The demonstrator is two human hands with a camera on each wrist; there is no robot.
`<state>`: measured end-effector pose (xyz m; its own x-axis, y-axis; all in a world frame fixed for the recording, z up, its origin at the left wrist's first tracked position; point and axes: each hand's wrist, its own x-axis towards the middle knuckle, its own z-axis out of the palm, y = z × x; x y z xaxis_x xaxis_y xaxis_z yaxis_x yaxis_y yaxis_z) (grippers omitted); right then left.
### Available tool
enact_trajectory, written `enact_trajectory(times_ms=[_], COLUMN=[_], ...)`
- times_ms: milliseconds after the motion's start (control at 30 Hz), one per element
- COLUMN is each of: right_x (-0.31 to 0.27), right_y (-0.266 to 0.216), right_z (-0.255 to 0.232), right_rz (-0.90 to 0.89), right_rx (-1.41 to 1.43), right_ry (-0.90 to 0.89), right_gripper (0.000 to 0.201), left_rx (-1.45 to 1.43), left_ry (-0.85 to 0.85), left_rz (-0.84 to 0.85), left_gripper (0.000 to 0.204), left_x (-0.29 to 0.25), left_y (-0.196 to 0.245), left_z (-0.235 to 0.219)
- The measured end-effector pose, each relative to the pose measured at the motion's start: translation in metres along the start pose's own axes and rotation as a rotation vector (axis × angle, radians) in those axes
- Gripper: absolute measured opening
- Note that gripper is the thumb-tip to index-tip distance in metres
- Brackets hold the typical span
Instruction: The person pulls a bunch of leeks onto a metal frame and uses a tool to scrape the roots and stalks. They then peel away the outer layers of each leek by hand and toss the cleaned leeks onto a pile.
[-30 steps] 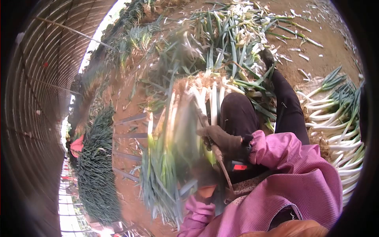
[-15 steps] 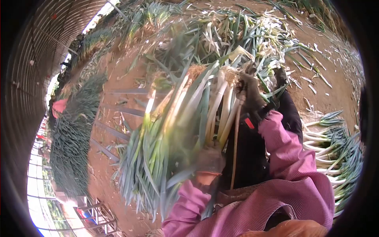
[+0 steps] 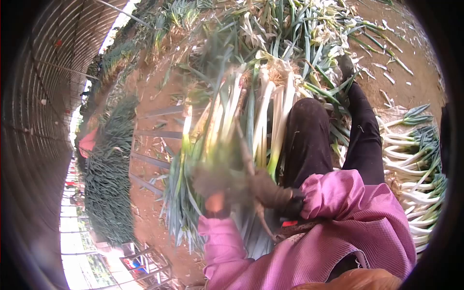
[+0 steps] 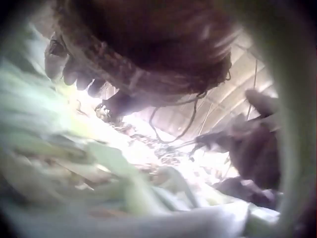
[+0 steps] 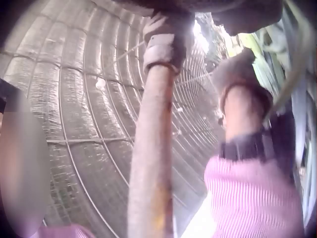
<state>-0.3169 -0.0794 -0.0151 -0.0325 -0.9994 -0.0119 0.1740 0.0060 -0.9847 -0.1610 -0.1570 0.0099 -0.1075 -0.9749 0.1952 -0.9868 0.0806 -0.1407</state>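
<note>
My gloved right hand (image 3: 273,189) grips a slender wooden-handled tool (image 3: 247,157) above the lap. In the right wrist view, the handle (image 5: 151,148) runs up into a dark collar. To the left, my gloved left hand (image 3: 212,181), blurred, reaches over the green leaves of long green onions (image 3: 220,121). A row of its fingers (image 4: 69,74) shows against pale leaves in the left wrist view; I cannot tell whether they grip any. Other green onions (image 3: 263,113), thick and white-stemmed, lie beside the right knee, roots pointing away.
Peeled green onions (image 3: 411,166) lie piled on the right. A heap of leaf scraps (image 3: 295,34) covers the soil ahead. Grey slats (image 3: 154,134) stick out beneath the onions on the left, with a big bundle of green tops (image 3: 108,183) beyond. A ribbed tunnel wall (image 3: 41,96) curves overhead.
My right hand went forward to the root ends with the tool, then came back toward the lap. My left hand left the stalks near the knee and moved left over the leaves.
</note>
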Motion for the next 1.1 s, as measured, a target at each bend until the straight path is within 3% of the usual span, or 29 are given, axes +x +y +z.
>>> enact_trajectory(times_ms=[67,100,133,233,333,433,500,600,700,800,867,967,1100], right_x=[-0.009,-0.015,-0.02,-0.027,-0.027,-0.031,-0.032,-0.033,-0.036,-0.037,-0.037,-0.039,-0.036], right_y=[-0.005,-0.014,-0.023,-0.029,-0.029,-0.023,-0.04,-0.026,-0.005,-0.04,-0.047,-0.029,-0.027], right_z=[0.018,0.023,0.024,0.023,0.02,0.024,0.015,0.025,0.032,0.021,0.019,0.019,0.021], right_rz=[0.081,0.206,0.332,0.172,0.311,0.271,0.348,0.237,0.178,0.346,0.367,0.256,0.344], right_rx=[0.087,0.175,0.262,0.257,0.226,0.121,0.102,0.068,0.083,0.09,0.068,0.069,0.275], right_ry=[-0.056,-0.091,-0.127,-0.135,-0.214,-0.257,-0.395,-0.369,-0.327,-0.304,-0.316,-0.374,-0.277], right_gripper=[0.024,0.026,0.028,0.032,0.035,0.039,0.04,0.041,0.04,0.039,0.039,0.039,0.039], left_rx=[-0.012,-0.046,-0.122,-0.15,-0.239,-0.142,-0.108,-0.08,-0.103,-0.131,-0.142,-0.158,-0.174], left_ry=[-0.045,-0.08,-0.053,-0.197,-0.032,0.058,0.104,0.124,0.075,0.021,-0.008,-0.034,-0.051], left_rz=[-0.148,-0.228,-0.184,-0.236,-0.275,-0.359,-0.208,-0.076,-0.087,-0.079,-0.068,-0.063,-0.039], left_gripper=[0.047,0.048,0.045,0.048,0.047,0.047,0.047,0.046,0.045,0.045,0.044,0.044,0.043], left_x=[0.015,0.023,0.026,0.038,0.023,0.016,0.018,0.018,0.008,-0.004,-0.011,-0.018,-0.024], left_y=[-0.009,-0.013,-0.021,-0.036,-0.014,-0.031,-0.053,-0.063,-0.04,-0.018,-0.009,-0.001,0.001], left_z=[0.0,0.004,0.015,0.034,0.012,0.046,0.07,0.077,0.051,0.03,0.02,0.01,0.003])
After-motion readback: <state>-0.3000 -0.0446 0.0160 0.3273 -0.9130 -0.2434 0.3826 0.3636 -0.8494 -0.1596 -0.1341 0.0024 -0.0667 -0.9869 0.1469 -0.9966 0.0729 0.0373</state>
